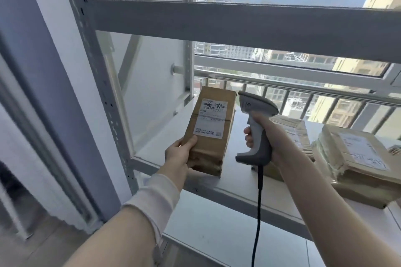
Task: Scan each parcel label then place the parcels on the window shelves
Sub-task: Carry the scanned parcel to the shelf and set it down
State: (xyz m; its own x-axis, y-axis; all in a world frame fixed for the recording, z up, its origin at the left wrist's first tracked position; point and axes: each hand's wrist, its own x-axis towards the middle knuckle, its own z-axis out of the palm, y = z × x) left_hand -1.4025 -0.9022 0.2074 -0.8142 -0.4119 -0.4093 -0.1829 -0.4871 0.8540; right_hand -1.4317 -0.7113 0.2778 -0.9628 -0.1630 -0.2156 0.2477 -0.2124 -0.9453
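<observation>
A single head-worn view looks forward and down from close behind the left hand (pixel 176 154) and right hand (pixel 268 136), facing the grey metal window shelving (pixel 217 26) beyond them.

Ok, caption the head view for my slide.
Left hand holds a labelled parcel upright at the shelf while the right hand grips the scanner.

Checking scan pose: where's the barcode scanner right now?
Head view, right of centre: the right hand grips the scanner by its handle above the shelf, just right of the brown parcel that the left hand holds.
</observation>
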